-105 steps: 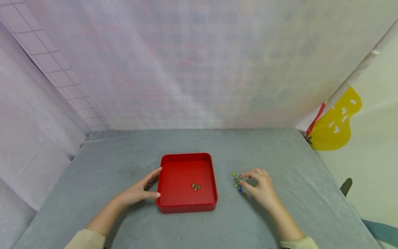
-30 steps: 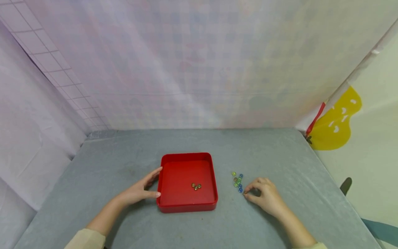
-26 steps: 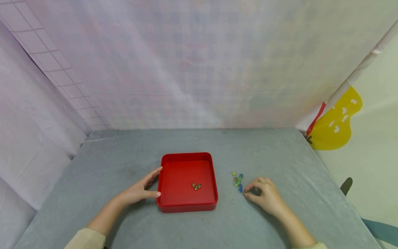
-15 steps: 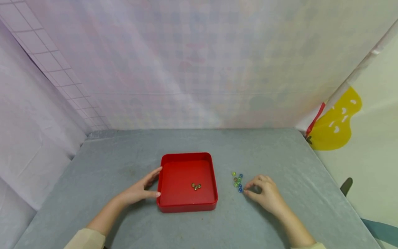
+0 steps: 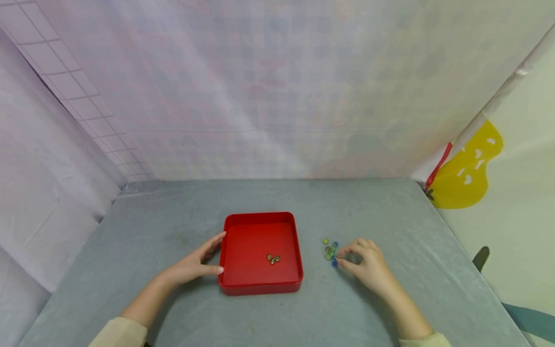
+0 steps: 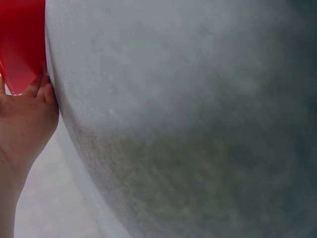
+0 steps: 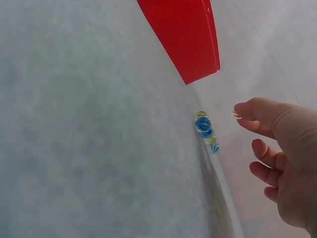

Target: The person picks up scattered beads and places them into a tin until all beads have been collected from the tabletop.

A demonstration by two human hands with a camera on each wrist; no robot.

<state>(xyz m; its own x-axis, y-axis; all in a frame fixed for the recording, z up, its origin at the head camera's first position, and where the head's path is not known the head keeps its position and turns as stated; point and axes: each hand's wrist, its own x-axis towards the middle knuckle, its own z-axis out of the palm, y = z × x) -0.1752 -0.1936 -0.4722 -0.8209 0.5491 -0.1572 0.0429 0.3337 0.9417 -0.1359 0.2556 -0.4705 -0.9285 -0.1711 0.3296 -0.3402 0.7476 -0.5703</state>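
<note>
Our left hand (image 5: pixel 196 265) is at nine o'clock on the red tray (image 5: pixel 251 243), thumb and fingers spread wide, tips touching its wall. Over at three o'clock, our right hand (image 5: pixel 368 265) goes narrow: thumb and forefinger pinch a small marble (image 7: pixel 238 117), mostly hidden by the fingertips. Just beside those tips, the loose marbles (image 5: pixel 328 257), yellow-green, green, blue and brownish, sit bunched on the bench, clear of the tray's right wall. Inside the tray, a few tray marbles (image 5: pixel 277 259) huddle at four o'clock from its middle.

And what a surface we have here! Soft grey cloth covers the bench (image 5: pixel 182 202), rubbed paler in places, with a faint stain (image 5: pixel 184 239) near nine o'clock of the tray and a tiny dark fleck (image 5: pixel 282 304) at five. Look up to twelve, and a pale curtain (image 5: pixel 277 86) with a washed-out check hangs right behind the bench's far edge. At ten o'clock runs a strip of squares (image 5: pixel 84 105), a white drape (image 5: pixel 39 202) beside it. Swing to two: a bold yellow shape (image 5: pixel 461 178) on the cream side cloth (image 5: pixel 524 231), a red stripe (image 5: pixel 440 166) alongside. Pale sleeves (image 5: pixel 119 334) come in at eight and four.
</note>
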